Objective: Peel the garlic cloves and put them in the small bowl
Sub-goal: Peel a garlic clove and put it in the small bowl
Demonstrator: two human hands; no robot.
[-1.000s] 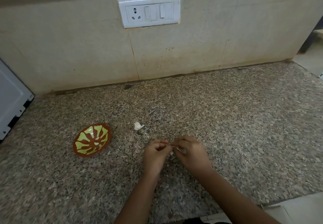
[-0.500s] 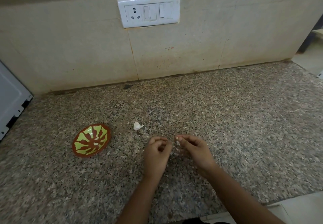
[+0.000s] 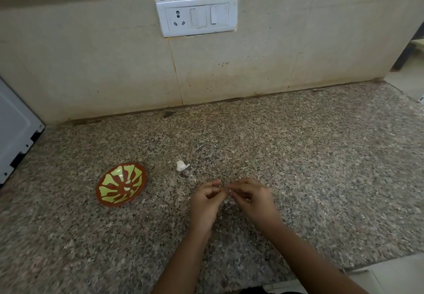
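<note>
Peeling step, lower centre: curled fingers of left hand (image 3: 205, 204) and right hand (image 3: 253, 200) pinch a small pale garlic clove (image 3: 228, 190), probably bound next for the round brown-and-green small bowl (image 3: 121, 184) at left.

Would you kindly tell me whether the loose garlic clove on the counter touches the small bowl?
Apart. The head view shows a clear strip of bare countertop between the loose garlic clove and the small bowl.
</note>
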